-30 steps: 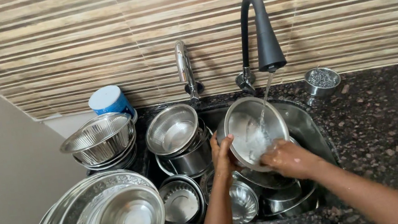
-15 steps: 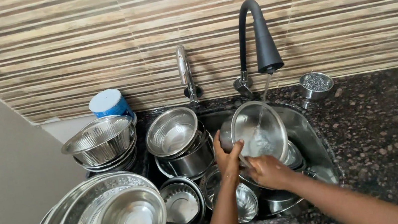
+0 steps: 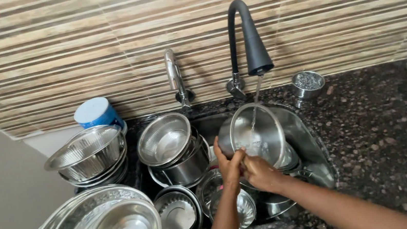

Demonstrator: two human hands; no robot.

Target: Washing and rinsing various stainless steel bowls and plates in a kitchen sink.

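I see both hands on one steel bowl [image 3: 257, 133] tilted on edge over the sink [image 3: 317, 152] — the left hand [image 3: 229, 164] clamped on its lower rim, the right hand [image 3: 260, 172] closed at the rim just beside it, though I cannot tell whether those fingers grip the rim or rub inside. A thin stream from the black tap [image 3: 251, 41] runs into the bowl. My worry from here is slip: wet steel held only at one edge could twist out and drop onto the stacked bowls [image 3: 176, 149] and the small dishes below in the sink. The tilt may also throw water onto the dark stone worktop [image 3: 381, 129] — splash follows if the stream strikes the steep wall.
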